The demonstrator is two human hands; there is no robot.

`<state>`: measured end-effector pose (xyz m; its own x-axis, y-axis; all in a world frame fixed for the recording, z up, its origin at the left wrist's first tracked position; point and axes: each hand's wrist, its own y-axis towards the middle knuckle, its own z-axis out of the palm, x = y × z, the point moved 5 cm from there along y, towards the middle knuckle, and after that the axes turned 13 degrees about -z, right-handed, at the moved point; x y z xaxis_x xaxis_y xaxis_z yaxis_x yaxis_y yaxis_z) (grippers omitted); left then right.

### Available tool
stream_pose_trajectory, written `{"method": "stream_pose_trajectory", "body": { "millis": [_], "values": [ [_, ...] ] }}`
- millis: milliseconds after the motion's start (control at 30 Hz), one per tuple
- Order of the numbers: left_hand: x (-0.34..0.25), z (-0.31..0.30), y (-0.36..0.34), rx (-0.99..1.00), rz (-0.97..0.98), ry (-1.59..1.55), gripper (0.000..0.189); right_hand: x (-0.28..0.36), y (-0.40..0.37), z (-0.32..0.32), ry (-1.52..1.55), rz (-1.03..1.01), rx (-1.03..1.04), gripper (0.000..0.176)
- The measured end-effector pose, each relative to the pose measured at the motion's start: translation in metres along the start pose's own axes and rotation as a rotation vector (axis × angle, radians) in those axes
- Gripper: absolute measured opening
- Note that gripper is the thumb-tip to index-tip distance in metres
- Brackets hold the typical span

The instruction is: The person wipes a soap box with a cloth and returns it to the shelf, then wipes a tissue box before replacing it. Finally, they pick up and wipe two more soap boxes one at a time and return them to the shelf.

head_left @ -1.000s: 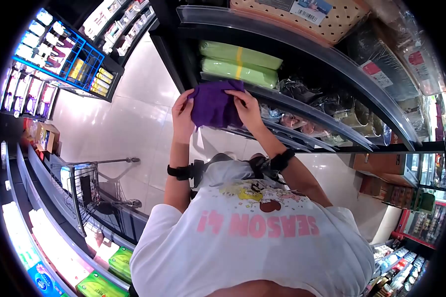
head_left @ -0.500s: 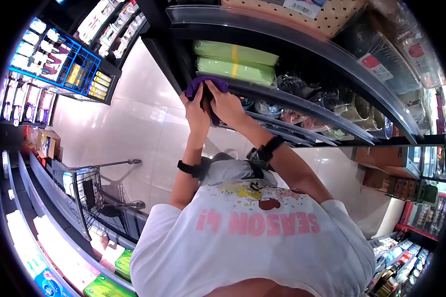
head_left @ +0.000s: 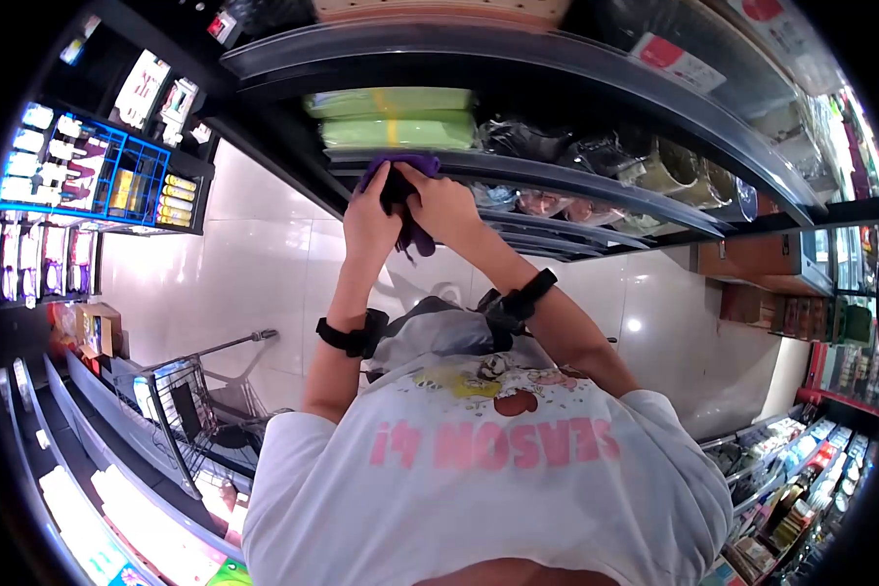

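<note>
Head camera is looking down at a curved store shelf that is carrying two green packs near its left end. A purple cloth is sitting bunched at the shelf's front edge, just below the packs. The left hand and right hand are both gripping it, fingers curled closed into the fabric. It is looking light, soft and floppy, so pinching a folded edge or corner is probably serving best.
</note>
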<state>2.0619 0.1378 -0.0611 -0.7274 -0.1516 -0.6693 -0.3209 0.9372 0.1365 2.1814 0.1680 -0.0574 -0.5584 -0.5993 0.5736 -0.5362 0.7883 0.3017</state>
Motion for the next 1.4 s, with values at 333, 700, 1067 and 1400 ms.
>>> {"method": "stream_pose_trajectory", "body": {
  "millis": [333,700,1067,1400],
  "values": [
    [-0.103,0.083,-0.043,0.253,0.042,0.031,0.062,-0.075,-0.089,-0.087,-0.173,0.103,-0.072,0.048],
    [-0.219,0.199,-0.094,0.467,0.201,-0.007,0.064,-0.166,-0.205,-0.191,-0.215,0.317,-0.181,0.050],
    [-0.343,0.295,-0.141,0.597,0.374,-0.011,0.061,-0.247,-0.305,-0.286,-0.206,0.589,-0.347,0.048],
    [-0.332,0.279,-0.137,0.543,0.334,-0.068,0.058,-0.259,-0.301,-0.272,0.034,0.319,-0.422,0.050]
  ]
}}
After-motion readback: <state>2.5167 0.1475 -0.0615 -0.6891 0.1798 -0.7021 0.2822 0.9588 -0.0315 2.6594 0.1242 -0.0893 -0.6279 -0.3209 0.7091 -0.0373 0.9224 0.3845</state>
